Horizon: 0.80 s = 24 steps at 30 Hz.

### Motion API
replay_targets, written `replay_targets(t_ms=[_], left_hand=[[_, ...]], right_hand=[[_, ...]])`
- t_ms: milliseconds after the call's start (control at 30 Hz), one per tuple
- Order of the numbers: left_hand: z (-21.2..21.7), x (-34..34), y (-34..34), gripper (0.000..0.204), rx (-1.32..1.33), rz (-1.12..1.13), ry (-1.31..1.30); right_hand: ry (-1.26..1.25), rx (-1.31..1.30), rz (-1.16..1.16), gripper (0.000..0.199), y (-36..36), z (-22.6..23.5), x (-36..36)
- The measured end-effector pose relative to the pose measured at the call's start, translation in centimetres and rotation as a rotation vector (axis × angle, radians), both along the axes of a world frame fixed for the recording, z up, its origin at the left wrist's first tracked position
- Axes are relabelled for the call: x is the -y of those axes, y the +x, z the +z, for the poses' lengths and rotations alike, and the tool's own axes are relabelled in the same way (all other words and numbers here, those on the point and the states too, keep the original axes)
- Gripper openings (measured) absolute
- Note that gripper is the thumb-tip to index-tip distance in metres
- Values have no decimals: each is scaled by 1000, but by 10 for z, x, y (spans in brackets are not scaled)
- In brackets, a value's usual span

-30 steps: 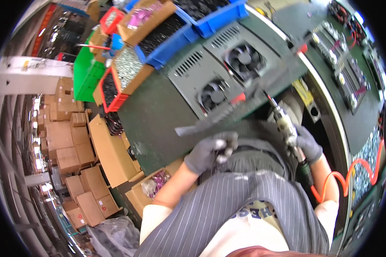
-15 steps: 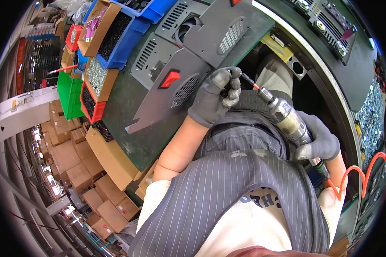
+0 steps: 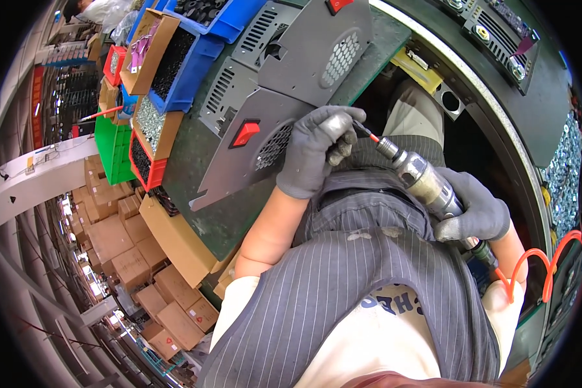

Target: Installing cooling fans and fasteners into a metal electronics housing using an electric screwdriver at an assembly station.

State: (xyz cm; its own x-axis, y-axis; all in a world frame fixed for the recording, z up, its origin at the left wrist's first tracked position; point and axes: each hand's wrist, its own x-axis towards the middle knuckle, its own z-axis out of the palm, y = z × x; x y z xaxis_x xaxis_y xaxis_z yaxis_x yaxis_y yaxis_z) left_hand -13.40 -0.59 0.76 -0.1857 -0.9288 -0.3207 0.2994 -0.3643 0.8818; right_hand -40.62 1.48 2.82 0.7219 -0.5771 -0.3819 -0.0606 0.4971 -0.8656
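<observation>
Far left, brown cardboard boxes (image 3: 110, 239) are stacked below the bench. Along the bench's left edge sit a green bin (image 3: 113, 152), a red bin (image 3: 145, 161) and a blue bin (image 3: 194, 52), each loaded with small dark or silvery parts.

On the green bench top (image 3: 200, 161) lies a grey metal panel (image 3: 239, 152) with a red rocker switch (image 3: 244, 134) and a round patch of vent holes. More grey vented housings (image 3: 317, 52) lie just beyond it.

The left hand (image 3: 313, 152), in a grey glove, is curled at the panel's right edge, its fingers (image 3: 339, 123) pinched closed around the red tip of the tool's bit (image 3: 367, 134). Whether a screw sits in that pinch cannot be told.

The bit runs down and right into a silvery air screwdriver (image 3: 420, 178), which slants over the person's striped apron. The right hand (image 3: 475, 210), also gloved, is wrapped tight around the tool's lower body, so the tool spans from one hand to the other, its tip just beside the panel. An orange coiled hose (image 3: 549, 258) loops off at the far right.
</observation>
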Motion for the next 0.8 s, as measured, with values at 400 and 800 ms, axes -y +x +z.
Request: replay_targets(t_ms=[400,800], left_hand=[[52,-45,45,45,120,-638,-58],[85,76,122,38,1223,-63,-453]], right_hand=[[-176,-269,-65,78,-6,15,34],[-194,-344,-135,73,2,35,68]])
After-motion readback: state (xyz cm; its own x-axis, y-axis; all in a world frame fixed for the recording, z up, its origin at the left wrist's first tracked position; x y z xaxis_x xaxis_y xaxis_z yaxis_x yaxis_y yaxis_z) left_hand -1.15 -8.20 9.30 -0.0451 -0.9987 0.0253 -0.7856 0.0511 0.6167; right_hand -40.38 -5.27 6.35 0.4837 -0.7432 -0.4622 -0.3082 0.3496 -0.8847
